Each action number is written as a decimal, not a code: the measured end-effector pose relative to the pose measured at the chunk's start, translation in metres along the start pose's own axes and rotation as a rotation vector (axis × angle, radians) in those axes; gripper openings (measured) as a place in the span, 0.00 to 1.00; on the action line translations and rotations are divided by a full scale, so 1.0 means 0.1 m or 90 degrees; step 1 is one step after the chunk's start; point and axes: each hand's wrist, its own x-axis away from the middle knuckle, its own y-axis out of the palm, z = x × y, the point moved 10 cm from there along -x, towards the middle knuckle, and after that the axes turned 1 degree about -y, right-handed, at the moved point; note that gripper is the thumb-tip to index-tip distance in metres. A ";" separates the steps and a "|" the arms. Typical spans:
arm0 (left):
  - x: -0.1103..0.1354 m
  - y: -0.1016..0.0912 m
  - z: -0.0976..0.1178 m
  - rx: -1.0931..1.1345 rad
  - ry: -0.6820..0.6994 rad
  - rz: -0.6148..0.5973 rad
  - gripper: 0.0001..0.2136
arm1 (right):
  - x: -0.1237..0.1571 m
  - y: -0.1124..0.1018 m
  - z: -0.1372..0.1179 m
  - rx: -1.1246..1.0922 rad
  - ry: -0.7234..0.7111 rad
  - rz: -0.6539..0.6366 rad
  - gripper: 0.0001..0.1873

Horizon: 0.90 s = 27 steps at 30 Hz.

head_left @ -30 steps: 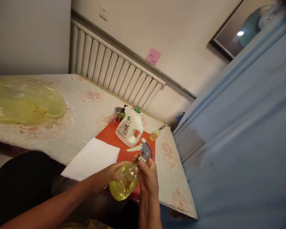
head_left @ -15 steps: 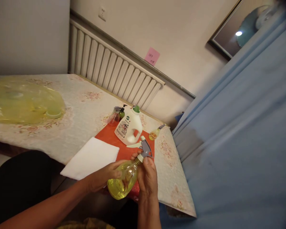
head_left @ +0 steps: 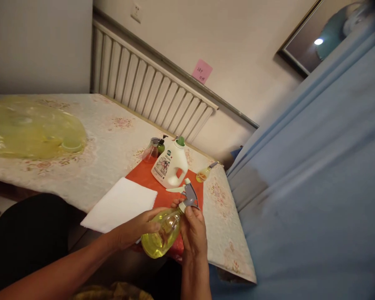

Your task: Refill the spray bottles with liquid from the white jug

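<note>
My left hand [head_left: 134, 231] is wrapped round the body of a clear spray bottle [head_left: 161, 237] filled with yellow liquid, held tilted above the table's near edge. My right hand [head_left: 192, 231] grips the bottle's neck just under the grey and white spray head [head_left: 187, 195]. Behind them a red mat [head_left: 143, 177] lies on the table, with a white detergent jug [head_left: 170, 164] with a green cap standing on it. A white folded cloth [head_left: 121, 204] lies left of the mat.
Two small bottles [head_left: 154, 150] stand behind the jug, and a small spray bottle of orange liquid [head_left: 203, 174] lies to its right. A yellow plastic bag [head_left: 31, 133] rests on the floral tablecloth at far left. A radiator [head_left: 150, 89] lines the wall; blue fabric [head_left: 315, 175] fills the right.
The bottle and both hands have shifted slightly left and down in view; both hands keep their hold on the bottle.
</note>
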 end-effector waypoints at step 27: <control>-0.02 -0.30 0.00 -0.421 0.101 0.206 0.36 | 0.01 -0.35 0.17 0.265 -0.090 0.130 0.20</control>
